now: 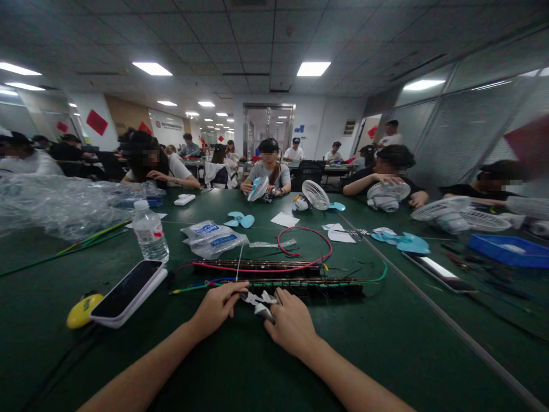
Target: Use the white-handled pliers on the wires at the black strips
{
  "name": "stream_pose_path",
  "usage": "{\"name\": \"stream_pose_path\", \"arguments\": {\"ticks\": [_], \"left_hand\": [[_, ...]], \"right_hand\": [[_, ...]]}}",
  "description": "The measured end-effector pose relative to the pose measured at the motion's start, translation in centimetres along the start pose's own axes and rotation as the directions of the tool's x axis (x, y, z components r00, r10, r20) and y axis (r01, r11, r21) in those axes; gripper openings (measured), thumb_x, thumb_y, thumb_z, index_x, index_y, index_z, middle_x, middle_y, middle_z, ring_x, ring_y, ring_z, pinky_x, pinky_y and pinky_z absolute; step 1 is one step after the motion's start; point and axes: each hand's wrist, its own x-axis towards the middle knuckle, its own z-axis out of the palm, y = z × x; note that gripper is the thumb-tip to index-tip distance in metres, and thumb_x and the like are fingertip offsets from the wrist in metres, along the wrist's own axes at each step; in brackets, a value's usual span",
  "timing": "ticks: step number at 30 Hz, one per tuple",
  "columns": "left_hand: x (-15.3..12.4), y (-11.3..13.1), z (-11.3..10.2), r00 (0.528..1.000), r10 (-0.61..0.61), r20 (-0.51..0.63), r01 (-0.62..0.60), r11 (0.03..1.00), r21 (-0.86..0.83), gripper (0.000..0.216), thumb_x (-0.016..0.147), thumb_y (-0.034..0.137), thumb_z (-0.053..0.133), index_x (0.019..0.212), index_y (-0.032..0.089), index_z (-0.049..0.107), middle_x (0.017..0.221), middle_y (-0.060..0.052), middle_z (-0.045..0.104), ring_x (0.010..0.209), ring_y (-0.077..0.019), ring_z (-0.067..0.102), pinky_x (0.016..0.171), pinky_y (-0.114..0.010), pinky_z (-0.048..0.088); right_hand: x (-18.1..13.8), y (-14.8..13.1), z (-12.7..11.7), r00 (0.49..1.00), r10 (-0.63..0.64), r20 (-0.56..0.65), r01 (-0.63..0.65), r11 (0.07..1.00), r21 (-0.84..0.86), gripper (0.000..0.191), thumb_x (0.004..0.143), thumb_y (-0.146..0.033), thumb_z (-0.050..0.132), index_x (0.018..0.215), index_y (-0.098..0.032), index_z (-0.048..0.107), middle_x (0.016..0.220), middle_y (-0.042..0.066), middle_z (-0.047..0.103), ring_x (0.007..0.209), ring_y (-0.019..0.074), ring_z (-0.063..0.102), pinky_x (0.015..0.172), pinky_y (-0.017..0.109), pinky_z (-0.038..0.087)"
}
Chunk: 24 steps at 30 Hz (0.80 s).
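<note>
My right hand (294, 323) is closed around a small white-and-grey hand tool (263, 309) that looks like pliers; its jaws point left toward my other hand. The fingers of my left hand (218, 306) are pinched together near the tool's tip, on something too small to name. Just beyond my fingers lie two long dark bars (300, 289) bundled with wires. A thin white cable tie (239, 260) sticks up from the nearer bar. Along the bars run a green wire (377, 277) and a red wire (328, 246), which loops upward behind them.
To the left are a phone (128, 292), a yellow round object (84, 311) and a water bottle (150, 232). Plastic bags (214, 237) and blue fan blades (238, 220) lie beyond the bars. At right are a tablet (437, 272) and a blue tray (510, 250). Co-workers sit around, some handling fans.
</note>
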Motion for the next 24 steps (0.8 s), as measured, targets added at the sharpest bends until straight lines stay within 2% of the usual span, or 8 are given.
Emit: {"name": "stream_pose_path", "arguments": {"ticks": [8, 15, 24], "left_hand": [[0.04, 0.47, -0.16, 0.999, 0.008, -0.045, -0.006, 0.999, 0.033, 0.032, 0.090, 0.021, 0.046, 0.119, 0.021, 0.057, 0.111, -0.007, 0.061, 0.050, -0.0065, 0.057, 0.052, -0.022, 0.052], [0.18, 0.35, -0.17, 0.998, -0.020, -0.067, 0.020, 1.000, -0.009, 0.019, 0.089, 0.022, 0.048, 0.097, 0.016, 0.064, 0.112, -0.011, 0.061, 0.045, -0.0050, 0.056, 0.050, -0.022, 0.052], [0.17, 0.29, -0.22, 0.998, -0.041, -0.049, 0.040, 0.999, -0.030, 0.017, 0.087, 0.019, 0.049, 0.092, 0.014, 0.064, 0.113, -0.011, 0.061, 0.047, -0.0059, 0.058, 0.049, -0.023, 0.053]], "right_hand": [[-0.21, 0.15, 0.34, 0.998, 0.000, -0.066, 0.001, 1.000, 0.016, 0.021, 0.077, -0.035, 0.058, 0.083, -0.017, 0.067, 0.105, 0.011, 0.054, 0.100, 0.0252, 0.046, 0.085, 0.035, 0.035], [-0.26, 0.07, 0.22, 0.995, 0.001, -0.095, 0.002, 0.999, 0.032, 0.020, 0.076, -0.035, 0.060, 0.082, -0.017, 0.066, 0.102, 0.010, 0.053, 0.099, 0.0247, 0.044, 0.085, 0.035, 0.032], [-0.45, -0.05, 0.25, 0.990, -0.014, -0.138, 0.015, 1.000, 0.008, 0.018, 0.076, -0.034, 0.062, 0.081, -0.018, 0.065, 0.100, 0.010, 0.054, 0.097, 0.0250, 0.044, 0.084, 0.036, 0.032]]}}
